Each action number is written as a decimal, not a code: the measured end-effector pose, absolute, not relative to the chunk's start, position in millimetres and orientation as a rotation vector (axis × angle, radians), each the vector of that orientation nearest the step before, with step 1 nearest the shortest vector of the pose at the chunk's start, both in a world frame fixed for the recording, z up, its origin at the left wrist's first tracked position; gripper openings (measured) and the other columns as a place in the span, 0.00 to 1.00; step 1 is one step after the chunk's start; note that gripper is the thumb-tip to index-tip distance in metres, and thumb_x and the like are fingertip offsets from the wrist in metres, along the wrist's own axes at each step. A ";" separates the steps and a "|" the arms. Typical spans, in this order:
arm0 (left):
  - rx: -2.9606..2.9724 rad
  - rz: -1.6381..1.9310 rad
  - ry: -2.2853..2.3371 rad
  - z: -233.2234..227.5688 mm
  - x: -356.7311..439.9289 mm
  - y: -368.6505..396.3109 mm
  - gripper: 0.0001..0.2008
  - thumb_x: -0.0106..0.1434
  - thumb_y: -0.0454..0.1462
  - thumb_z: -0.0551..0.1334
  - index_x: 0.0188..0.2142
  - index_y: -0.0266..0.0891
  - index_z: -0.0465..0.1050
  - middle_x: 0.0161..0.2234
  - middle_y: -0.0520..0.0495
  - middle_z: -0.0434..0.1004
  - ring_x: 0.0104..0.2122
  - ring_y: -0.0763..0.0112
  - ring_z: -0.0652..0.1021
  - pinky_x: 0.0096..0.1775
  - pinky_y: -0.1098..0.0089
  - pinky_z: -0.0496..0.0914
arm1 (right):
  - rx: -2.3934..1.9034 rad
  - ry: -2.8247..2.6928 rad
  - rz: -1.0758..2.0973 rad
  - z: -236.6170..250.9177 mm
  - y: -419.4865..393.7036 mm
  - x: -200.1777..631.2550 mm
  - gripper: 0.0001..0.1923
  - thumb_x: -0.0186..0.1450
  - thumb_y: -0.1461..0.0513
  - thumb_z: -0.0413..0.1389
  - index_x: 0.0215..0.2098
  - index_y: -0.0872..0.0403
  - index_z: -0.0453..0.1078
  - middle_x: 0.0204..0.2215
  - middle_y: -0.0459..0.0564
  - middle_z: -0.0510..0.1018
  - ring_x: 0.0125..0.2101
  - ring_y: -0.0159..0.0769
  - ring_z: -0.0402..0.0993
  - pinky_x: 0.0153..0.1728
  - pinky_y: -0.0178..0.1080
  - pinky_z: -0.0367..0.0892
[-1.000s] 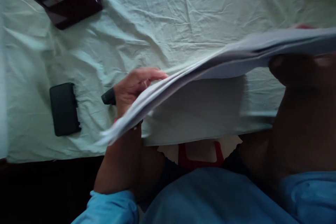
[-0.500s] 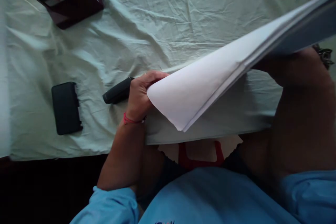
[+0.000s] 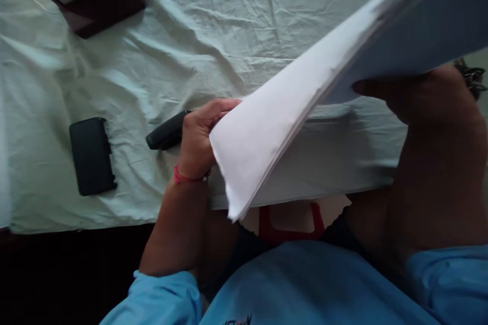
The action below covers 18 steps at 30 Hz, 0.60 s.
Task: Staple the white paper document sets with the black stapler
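- Over the near part of the cloth, raised off it on a slant, is the bundle of paper sheets (image 3: 274, 132), with its lower left corner hanging past the table edge and its upper right end running out of view.
- The white face of the bundle bends at the left; the face toward the person's right lies in bluish shadow, and several layered edges show between the two.
- The left hand (image 3: 200, 134) is at the left edge of the sheets, touching them; its fingers are partly hidden behind the paper, so I cannot tell how tightly they are closed.
- The right hand (image 3: 430, 94) holds the bundle from the shaded side, thumb laid along that face, the other fingers out of sight.
- A red bracelet (image 3: 186, 176) circles the left wrist.
- Just beside the left hand, partly covered by it, lies a black elongated object (image 3: 165, 133).
- Farther left, a flat black case (image 3: 92, 156) rests on the pale, wrinkled cloth (image 3: 213, 25).
- At the top left stands a dark red box (image 3: 102, 7) with a light label.
- Near the right wrist is a dark metallic object (image 3: 474, 80), too unclear to name.
- Below the table edge, a red frame (image 3: 292, 234) shows between the knees, above the blue shirt (image 3: 305, 284).
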<state>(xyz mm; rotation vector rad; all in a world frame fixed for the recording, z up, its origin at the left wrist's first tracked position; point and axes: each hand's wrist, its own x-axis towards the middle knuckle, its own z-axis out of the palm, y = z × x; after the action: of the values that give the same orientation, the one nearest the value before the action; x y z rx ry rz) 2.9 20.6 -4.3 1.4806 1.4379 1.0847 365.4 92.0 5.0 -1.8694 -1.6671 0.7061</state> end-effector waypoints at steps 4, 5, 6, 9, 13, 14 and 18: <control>1.509 1.009 1.508 -17.1 -2.7 25.3 0.21 0.68 0.52 0.71 0.26 0.42 0.75 0.27 0.48 0.80 0.40 0.58 0.84 0.44 0.63 0.81 | -1.886 -1.573 0.864 13.9 94.7 353.3 0.29 0.52 0.61 0.79 0.51 0.51 0.81 0.53 0.48 0.82 0.58 0.45 0.77 0.68 0.53 0.69; 1.468 1.034 1.530 -19.9 -2.1 25.6 0.21 0.68 0.55 0.69 0.29 0.41 0.77 0.29 0.47 0.81 0.42 0.57 0.85 0.44 0.63 0.82 | -1.878 -1.560 0.868 14.1 96.0 351.8 0.25 0.52 0.62 0.78 0.48 0.51 0.82 0.52 0.47 0.83 0.57 0.44 0.77 0.67 0.53 0.69; 1.397 1.059 1.547 -21.5 -0.5 25.2 0.22 0.69 0.57 0.68 0.33 0.41 0.79 0.31 0.46 0.82 0.42 0.57 0.85 0.42 0.64 0.82 | -1.852 -1.543 0.884 13.6 97.3 351.1 0.21 0.53 0.63 0.78 0.44 0.52 0.82 0.49 0.47 0.83 0.54 0.42 0.78 0.66 0.52 0.71; 1.090 1.036 1.474 -19.0 7.8 21.4 0.23 0.69 0.58 0.67 0.45 0.40 0.79 0.35 0.45 0.83 0.33 0.60 0.86 0.28 0.67 0.80 | -1.607 -1.465 1.068 10.3 101.1 351.1 0.10 0.57 0.64 0.75 0.36 0.54 0.82 0.42 0.47 0.84 0.44 0.34 0.79 0.57 0.45 0.76; 0.850 0.909 1.327 -8.1 13.9 17.4 0.21 0.67 0.56 0.70 0.43 0.40 0.76 0.31 0.46 0.81 0.18 0.70 0.76 0.15 0.73 0.62 | -1.407 -1.237 1.299 13.4 103.4 346.6 0.08 0.60 0.69 0.71 0.37 0.53 0.84 0.40 0.46 0.85 0.40 0.27 0.80 0.52 0.39 0.78; 0.831 0.876 1.311 -6.2 13.8 17.3 0.21 0.66 0.55 0.71 0.41 0.40 0.76 0.29 0.46 0.80 0.17 0.73 0.73 0.16 0.74 0.60 | -1.409 -1.186 1.327 15.6 103.4 344.6 0.10 0.60 0.71 0.70 0.38 0.53 0.84 0.41 0.45 0.86 0.40 0.26 0.81 0.51 0.38 0.79; 0.807 0.788 1.250 -1.6 12.5 18.4 0.19 0.63 0.48 0.75 0.40 0.37 0.76 0.25 0.45 0.80 0.17 0.78 0.67 0.18 0.76 0.60 | -1.523 -1.114 1.365 21.5 103.0 338.7 0.04 0.64 0.68 0.69 0.36 0.55 0.81 0.30 0.45 0.81 0.27 0.26 0.77 0.28 0.32 0.75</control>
<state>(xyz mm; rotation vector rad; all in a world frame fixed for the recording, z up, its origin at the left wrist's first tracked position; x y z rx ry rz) 12.5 18.4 -1.6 0.8070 1.2500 0.7878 338.7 103.0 21.5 -1.5229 -1.1137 1.3650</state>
